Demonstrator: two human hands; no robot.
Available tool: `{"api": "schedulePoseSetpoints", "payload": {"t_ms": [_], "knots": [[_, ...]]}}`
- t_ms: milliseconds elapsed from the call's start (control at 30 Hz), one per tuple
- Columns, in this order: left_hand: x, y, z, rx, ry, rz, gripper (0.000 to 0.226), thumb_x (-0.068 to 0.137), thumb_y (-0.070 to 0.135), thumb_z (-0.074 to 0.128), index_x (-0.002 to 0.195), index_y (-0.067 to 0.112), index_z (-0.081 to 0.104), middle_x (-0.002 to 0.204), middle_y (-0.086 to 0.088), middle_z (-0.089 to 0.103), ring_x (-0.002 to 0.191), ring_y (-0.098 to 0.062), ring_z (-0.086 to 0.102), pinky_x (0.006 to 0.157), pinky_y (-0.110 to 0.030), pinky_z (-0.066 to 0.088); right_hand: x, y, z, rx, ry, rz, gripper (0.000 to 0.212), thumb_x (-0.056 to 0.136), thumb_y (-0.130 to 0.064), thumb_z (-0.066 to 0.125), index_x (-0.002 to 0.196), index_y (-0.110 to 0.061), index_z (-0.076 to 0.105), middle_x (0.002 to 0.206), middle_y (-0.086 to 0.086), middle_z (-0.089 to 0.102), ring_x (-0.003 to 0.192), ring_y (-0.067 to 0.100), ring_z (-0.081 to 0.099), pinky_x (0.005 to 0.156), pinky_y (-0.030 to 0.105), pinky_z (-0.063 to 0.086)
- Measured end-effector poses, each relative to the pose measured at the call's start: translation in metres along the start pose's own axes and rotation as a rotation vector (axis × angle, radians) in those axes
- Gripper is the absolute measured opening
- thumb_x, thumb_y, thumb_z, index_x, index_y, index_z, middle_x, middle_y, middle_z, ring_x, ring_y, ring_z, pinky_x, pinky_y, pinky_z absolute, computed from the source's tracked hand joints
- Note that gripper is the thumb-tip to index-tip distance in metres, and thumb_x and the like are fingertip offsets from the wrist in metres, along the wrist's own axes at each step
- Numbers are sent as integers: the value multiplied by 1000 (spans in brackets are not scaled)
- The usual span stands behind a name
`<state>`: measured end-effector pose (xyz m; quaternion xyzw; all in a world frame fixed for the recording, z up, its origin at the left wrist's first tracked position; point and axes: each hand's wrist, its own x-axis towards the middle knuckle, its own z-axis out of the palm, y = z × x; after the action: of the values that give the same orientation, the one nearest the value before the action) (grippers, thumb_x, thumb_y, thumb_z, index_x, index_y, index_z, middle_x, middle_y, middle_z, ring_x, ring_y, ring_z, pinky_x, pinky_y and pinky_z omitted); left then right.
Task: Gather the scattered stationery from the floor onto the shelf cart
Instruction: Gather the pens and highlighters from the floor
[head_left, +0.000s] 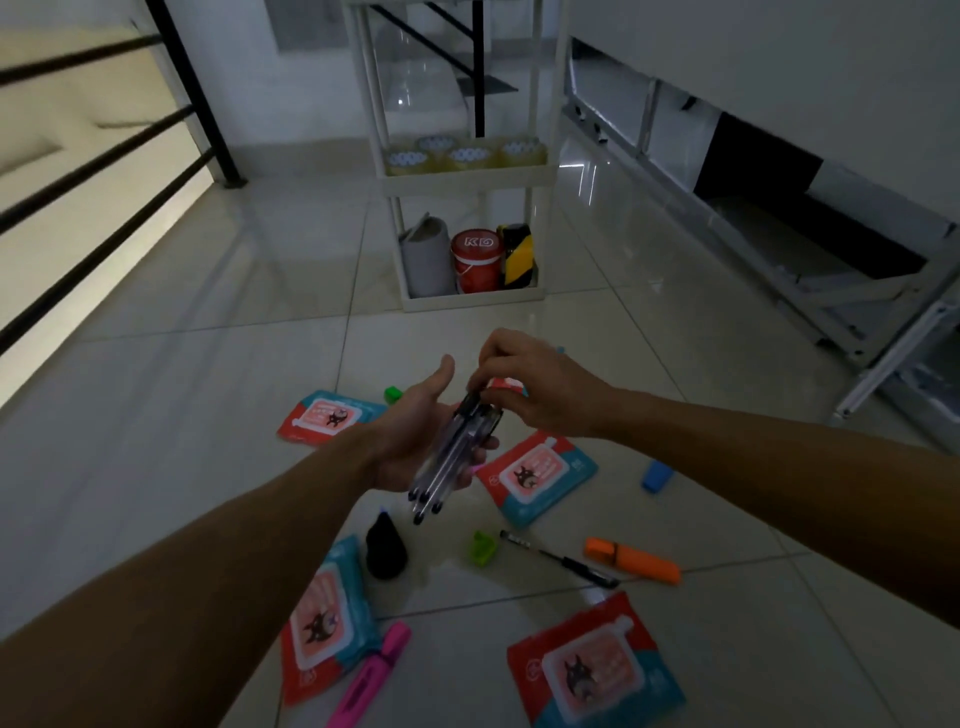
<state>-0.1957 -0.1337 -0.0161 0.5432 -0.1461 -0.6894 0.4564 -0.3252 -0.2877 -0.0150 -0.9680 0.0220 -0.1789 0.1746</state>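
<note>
Cradled in your left hand (415, 441) is a bundle of clear pens (451, 457), palm up with the fingers loosely curled under them and the thumb standing free, their dark tips pointing down toward you. Your right hand (540, 389) comes in from above with curled fingers pinching the upper ends of the same pens; whether it also holds something small and red-and-white there is hard to tell. Both hands hover above the tiled floor (208, 467), where stationery lies scattered: four red-and-teal pouches (537, 475), a black ink bottle (385, 551), a lone black pen (558, 558), an orange highlighter (634, 560), a pink highlighter (369, 675), a blue eraser (657, 475) and two small green sharpeners (484, 548). Beyond your hands stands the white shelf cart (467, 176), its middle tier carrying rolls of clear tape (467, 156) and its bottom tier a red tin (475, 262), a grey roll and black-and-yellow tape (517, 254).
</note>
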Motion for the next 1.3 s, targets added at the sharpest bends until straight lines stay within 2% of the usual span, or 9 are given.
{"api": "schedulePoseSetpoints", "payload": {"t_ms": [233,300,467,600,733,900,967,1033,1300], "knots": [[-8,6,2,63,113,24,52,96,50,50,112,2,62,84,-9,62,66,-16,59,54,-28,52,-7,-3,24,-7,389,441,12,94,-23,56,104,-22,60,108,-3,55,94,11,54,84,33,43],[-9,5,-2,49,137,19,48,98,46,47,112,2,63,85,-9,61,68,-16,58,57,-28,51,-26,4,35,51,201,551,4,96,-21,53,94,-21,57,100,-1,60,86,13,61,76,35,55],[-15,3,-6,30,163,4,41,100,36,45,110,1,63,81,-10,62,73,-18,57,69,-31,46,-94,3,69,-241,-740,418,30,94,-38,52,105,-11,62,110,10,62,99,24,59,86,35,48],[-16,5,-8,-18,145,-5,39,100,33,46,108,-1,64,87,-12,63,77,-18,58,73,-33,47,-127,2,88,-447,-915,280,36,96,-36,51,121,-10,56,120,13,58,110,30,55,100,44,35],[-14,5,-10,-14,123,5,43,97,38,49,113,0,62,85,-9,63,73,-16,59,66,-30,50,-122,1,86,-322,-848,344,26,98,-24,47,118,-8,54,122,13,58,108,28,56,94,39,39],[-13,3,-12,64,178,59,66,93,58,48,120,-1,58,85,-11,62,69,-18,58,61,-30,49,-79,6,61,42,-548,451,25,102,-26,41,119,-15,56,117,7,61,96,18,57,79,29,47],[-13,2,-17,57,144,69,83,89,71,41,124,-2,57,89,-14,62,72,-21,58,65,-32,48,-64,5,51,220,-345,494,23,104,-16,39,116,-15,58,114,5,59,94,15,56,73,20,46],[-13,3,-21,63,148,84,95,87,80,30,128,-1,56,101,-17,62,78,-23,57,68,-33,48,-53,0,45,395,-72,590,23,104,-10,37,107,-21,56,114,6,57,94,21,60,75,30,53],[-24,4,-34,-107,165,150,103,86,83,24,129,-5,54,94,-17,61,77,-23,55,69,-34,47,-18,-7,31,211,201,814,22,99,-7,47,114,-17,59,113,5,57,97,18,58,80,36,55]]}}
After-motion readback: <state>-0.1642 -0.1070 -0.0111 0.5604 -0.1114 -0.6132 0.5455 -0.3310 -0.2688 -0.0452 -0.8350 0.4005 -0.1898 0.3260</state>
